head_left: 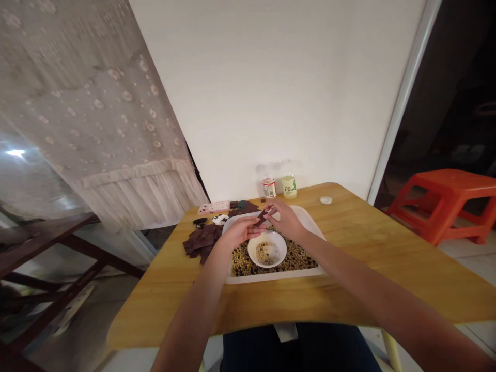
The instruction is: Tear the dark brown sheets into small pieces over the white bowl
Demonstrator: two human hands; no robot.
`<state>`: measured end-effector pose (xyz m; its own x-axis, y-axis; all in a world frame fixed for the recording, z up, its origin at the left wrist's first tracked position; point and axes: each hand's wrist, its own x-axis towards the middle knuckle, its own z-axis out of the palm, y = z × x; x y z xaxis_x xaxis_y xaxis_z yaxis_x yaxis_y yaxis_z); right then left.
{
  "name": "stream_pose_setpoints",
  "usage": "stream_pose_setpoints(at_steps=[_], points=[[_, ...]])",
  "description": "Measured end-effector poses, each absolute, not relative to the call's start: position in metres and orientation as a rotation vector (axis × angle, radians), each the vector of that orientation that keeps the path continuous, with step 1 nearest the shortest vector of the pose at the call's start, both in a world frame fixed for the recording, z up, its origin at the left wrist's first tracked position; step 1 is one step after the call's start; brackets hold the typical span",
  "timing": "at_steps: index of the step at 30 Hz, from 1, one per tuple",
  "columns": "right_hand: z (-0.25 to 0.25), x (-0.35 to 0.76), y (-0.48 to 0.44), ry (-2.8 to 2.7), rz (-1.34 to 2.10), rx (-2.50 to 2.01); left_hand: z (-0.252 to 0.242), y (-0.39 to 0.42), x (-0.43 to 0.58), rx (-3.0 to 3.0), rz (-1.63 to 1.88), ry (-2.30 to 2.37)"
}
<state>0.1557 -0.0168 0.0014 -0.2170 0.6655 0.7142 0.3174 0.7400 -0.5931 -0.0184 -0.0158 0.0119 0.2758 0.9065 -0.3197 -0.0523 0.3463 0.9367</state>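
Now I hold a brown piece (pixel 261 219) in the left hand's (pixel 241 232) and right hand's (pixel 285 219) fingers beyond the bowl (pixel 278 243), some beads (pixel 263 252) inside, many around it.

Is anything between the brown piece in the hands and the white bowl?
Yes: seen from the head camera, fingers of the left hand lie between the brown piece and the white bowl. Nothing else visible clearly does.

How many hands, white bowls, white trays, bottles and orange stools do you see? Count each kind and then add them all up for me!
Hands: 2 (left hand, right hand)
White bowl: 1
White tray: 1
Bottles: 2 (red-labelled bottle, green-and-yellow bottle)
Orange stool: 1
Total: 7
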Motion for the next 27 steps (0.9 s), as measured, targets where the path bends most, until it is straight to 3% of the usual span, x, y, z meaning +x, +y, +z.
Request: stream_pose_setpoints(at_steps=[27], points=[[0.0026, 0.1546, -0.0180, -1.818, 0.362, -0.741, 0.0196, -0.0219, -0.0131, 1.020, 0.814, 1.088]])
